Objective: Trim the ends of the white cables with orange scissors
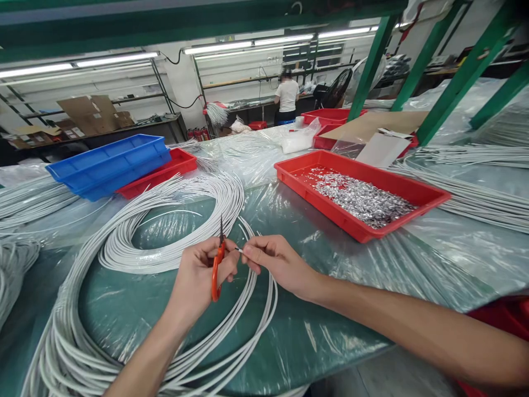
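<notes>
White cable, my right hand pinching its tip, my left hand with fingers curled around orange-handled scissors

Bright, cool white light from long tube lamps along the far wall; pale streaks of glare on the clear plastic sheet over the bench; foreground adequately lit, with soft shadows; background softer in detail, with a pixelated patch at the distant person's head; wide-angle view, leaning and stretched towards the edges; dark upper right corner
</notes>
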`<state>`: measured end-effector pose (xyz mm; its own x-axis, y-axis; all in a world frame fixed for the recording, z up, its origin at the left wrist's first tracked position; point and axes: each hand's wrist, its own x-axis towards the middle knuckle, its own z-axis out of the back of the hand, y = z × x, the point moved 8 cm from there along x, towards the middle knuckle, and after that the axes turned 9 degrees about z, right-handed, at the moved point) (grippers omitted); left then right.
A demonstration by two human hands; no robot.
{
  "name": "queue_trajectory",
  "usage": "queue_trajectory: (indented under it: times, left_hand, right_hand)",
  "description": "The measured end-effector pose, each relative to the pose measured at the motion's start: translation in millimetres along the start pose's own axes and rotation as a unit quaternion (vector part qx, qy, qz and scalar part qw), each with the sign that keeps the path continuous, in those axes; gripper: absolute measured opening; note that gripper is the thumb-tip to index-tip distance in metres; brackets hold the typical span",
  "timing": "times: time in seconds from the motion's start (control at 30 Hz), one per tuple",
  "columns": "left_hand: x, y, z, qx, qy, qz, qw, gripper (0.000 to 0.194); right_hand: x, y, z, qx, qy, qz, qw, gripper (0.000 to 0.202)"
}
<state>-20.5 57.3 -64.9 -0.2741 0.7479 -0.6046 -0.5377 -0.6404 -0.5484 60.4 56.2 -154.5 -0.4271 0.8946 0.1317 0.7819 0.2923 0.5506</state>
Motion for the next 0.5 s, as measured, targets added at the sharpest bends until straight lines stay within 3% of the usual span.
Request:
queue_trajectory:
  times: [0.13,0.3,0.5]
  left_hand:
    - [1,2,1.4,-0.007,-0.003,0.004,1.0,0.013]
    - [2,-1,-2.6,-0.012,0.021,-0.007,1.0,0.011]
    - [0,-2,-1.3,-0.004,0.012,-0.011,1.0,0.014]
  right_hand:
    - [-1,-5,-2,0.036,0.011,-0.031,0.999,0.043]
    - [-5,-17,-15,0.198,0.079,-0.111,0.971,0.037]
    - [-4,-19,-18,0.263,0.094,-0.124,0.952,0.034]
